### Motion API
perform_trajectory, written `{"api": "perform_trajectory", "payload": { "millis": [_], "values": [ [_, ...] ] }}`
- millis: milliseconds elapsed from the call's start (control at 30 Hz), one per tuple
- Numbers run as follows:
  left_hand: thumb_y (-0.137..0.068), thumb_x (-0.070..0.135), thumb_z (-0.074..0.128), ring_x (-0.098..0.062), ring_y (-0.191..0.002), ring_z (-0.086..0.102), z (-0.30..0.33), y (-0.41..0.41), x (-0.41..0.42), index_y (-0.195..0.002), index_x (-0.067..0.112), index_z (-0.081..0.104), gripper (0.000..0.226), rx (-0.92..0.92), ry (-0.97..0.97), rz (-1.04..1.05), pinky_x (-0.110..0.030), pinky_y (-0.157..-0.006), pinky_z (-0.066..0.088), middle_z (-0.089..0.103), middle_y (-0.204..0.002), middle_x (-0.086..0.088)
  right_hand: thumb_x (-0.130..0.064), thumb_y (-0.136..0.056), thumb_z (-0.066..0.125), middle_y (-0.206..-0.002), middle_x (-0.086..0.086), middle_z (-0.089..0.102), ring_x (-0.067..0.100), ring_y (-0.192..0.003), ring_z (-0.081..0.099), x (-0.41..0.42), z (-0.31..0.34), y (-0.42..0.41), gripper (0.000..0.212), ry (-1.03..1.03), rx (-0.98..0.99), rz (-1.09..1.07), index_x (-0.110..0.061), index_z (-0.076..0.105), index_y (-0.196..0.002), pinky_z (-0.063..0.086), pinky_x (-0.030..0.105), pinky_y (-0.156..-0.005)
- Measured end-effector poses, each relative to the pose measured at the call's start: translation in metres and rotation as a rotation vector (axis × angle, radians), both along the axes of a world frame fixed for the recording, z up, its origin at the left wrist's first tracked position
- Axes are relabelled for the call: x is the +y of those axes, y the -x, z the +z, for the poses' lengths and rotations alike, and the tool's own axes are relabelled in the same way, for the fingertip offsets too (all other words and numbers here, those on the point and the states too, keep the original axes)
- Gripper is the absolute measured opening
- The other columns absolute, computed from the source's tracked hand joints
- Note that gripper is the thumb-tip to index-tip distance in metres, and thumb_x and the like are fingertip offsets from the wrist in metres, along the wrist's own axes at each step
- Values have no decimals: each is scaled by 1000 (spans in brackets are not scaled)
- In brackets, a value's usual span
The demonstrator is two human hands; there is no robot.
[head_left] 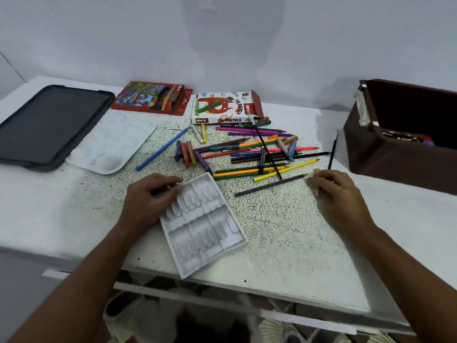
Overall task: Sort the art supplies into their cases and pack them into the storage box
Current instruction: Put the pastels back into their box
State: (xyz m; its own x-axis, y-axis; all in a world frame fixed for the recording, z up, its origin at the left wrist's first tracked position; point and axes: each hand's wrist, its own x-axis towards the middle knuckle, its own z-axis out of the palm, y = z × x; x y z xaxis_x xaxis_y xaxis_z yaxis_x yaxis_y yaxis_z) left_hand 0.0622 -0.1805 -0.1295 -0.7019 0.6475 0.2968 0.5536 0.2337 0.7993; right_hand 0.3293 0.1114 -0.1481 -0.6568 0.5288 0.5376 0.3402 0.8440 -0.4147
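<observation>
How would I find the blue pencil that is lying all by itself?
Start at the white paint palette on the left part of the table, beside the dark tray. Just right of the palette lies a long blue pencil, slanting up toward the oil pastels box. It lies alone, outside the tangled pile of pencils.

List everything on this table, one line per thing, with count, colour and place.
tablet: one, black, far left.
paint palette: one, white, beside the tablet.
pencil box: one, red, at the back.
oil pastel box: one, white and red, at the back, flap open.
pencils and crayons: a loose pile, too many to count, many colours, middle of the table.
blue pencil: one, left of the pile.
grey pencil: one, near edge of the pile.
plastic tray: one, white, empty, front centre.
storage box: one, brown, right.
table: one, white, speckled.
left hand: holds the tray's edge.
right hand: pinches a pale crayon.
</observation>
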Motion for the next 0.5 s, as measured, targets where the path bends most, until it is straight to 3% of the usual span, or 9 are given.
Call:
{"api": "perform_trajectory", "payload": {
  "millis": [133,267,333,433,500],
  "values": [
    [-75,25,74,-9,-78,67,1,3,0,-98,17,76,24,-24,-7,-37,-24,-73,53,73,-88,2,8,-76,71,-99,8,62,27,-97,57,3,2,-1,20,-18,-81,1,-6,75,-90,45,29,-82],
    [-73,30,71,-14,-80,68,0,10,-4,-96,19,76,26,-54,13,-72,-30,-74,55,72,-88,2,1,-76,73,-101,10,60,29,-95,52,-2,11,3,17,-100,-134,46,-6,73,-92,38,29,-79],
    [-73,23,72,-12,-80,68,0,11,-5,-93,18,77,21,-97,-5,-74,-27,-74,54,73,-86,2,-7,-82,71,-104,11,62,32,-94,53,0,10,3,13,-172,-145,46,-6,71,-95,39,32,-79],
    [-72,13,72,-10,-77,67,1,12,-6,-88,18,77,18,-169,-47,-69,-19,-71,52,72,-85,0,-24,-89,63,-107,11,63,34,-95,54,3,7,2,23,-231,-179,28,-6,69,-103,39,37,-83],
    [-72,2,74,-10,-75,66,1,13,-7,-83,15,77,18,-241,-86,-47,-17,-69,51,72,-82,-2,-25,-89,64,-105,11,63,35,-95,52,-2,12,1,24,-257,-165,-4,-7,68,-105,37,36,-85]
  ]
}}
